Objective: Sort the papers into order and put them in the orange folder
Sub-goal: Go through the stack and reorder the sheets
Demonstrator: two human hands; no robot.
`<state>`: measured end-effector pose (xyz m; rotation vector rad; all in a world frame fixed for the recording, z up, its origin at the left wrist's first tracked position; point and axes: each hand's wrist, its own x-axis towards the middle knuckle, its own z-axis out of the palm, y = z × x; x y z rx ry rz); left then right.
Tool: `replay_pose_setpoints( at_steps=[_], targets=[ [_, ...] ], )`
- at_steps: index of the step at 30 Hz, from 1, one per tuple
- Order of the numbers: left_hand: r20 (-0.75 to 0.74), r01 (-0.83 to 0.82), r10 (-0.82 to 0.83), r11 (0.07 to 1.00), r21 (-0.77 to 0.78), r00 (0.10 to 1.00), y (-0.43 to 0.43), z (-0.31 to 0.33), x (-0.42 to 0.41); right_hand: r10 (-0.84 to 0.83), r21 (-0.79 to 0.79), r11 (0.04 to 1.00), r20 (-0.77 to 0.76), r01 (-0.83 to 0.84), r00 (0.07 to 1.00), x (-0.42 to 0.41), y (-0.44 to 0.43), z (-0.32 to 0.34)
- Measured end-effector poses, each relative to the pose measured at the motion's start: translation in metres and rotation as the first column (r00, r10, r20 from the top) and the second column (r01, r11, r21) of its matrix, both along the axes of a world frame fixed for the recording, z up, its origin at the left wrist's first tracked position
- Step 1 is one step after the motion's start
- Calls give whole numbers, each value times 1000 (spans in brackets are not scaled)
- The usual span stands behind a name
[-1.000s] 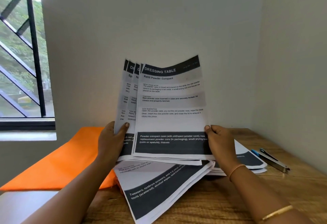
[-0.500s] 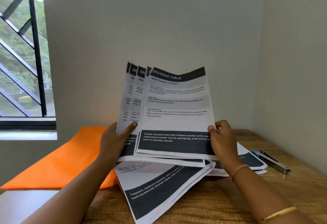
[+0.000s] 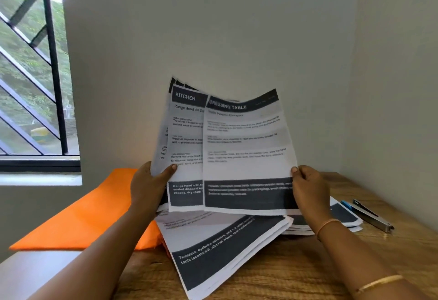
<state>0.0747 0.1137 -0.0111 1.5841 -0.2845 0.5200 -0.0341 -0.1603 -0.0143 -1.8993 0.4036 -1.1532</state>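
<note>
Above the table [image 3: 308, 273], the left hand [image 3: 148, 185] grips a fan of papers [image 3: 187, 133] and the right hand [image 3: 310, 190] pinches the front sheet [image 3: 246, 155], loose piles [image 3: 225, 247] lie below beside the orange folder [image 3: 83, 221], so sorting looks midway, filing unstarted

The left forearm [image 3: 99, 250] is rising from the lower left and the right forearm [image 3: 355, 259] from the lower right, bringing both hands up to about the same height in front of the person. The left hand [image 3: 148, 187] is gripping the left edge of the fanned papers [image 3: 246, 148], thumb lying across the front, its fingers hidden behind and seemingly curled. The right hand [image 3: 310, 188] is pinching the right edge, thumb on the front and fingers folding round the back.
</note>
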Motion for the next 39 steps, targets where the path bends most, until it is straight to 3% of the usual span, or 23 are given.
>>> replay_pose_setpoints(
  at_steps=[8,16,22,26,31,39],
  targets=[
    [-142,-218,186,940,-264,972,33,-6,27,-153,-217,969,-155,117,976,-10,-13,1],
    [-182,-381,343,889,-254,922,41,-6,29,-201,-317,944,-333,92,921,-10,-11,-2],
    [-287,-470,382,798,-377,879,47,-6,31,-241,-357,929,-390,96,888,-14,-8,3],
    [-371,-464,309,750,-471,876,47,-5,32,-193,-383,924,-444,9,875,-11,2,4],
    [-274,-418,329,815,-400,904,40,-6,31,-222,-568,821,-410,-58,884,-9,29,4],
    [-56,-244,237,944,-221,970,22,-4,20,-214,-660,736,-436,-149,874,1,53,-5]
  ],
)
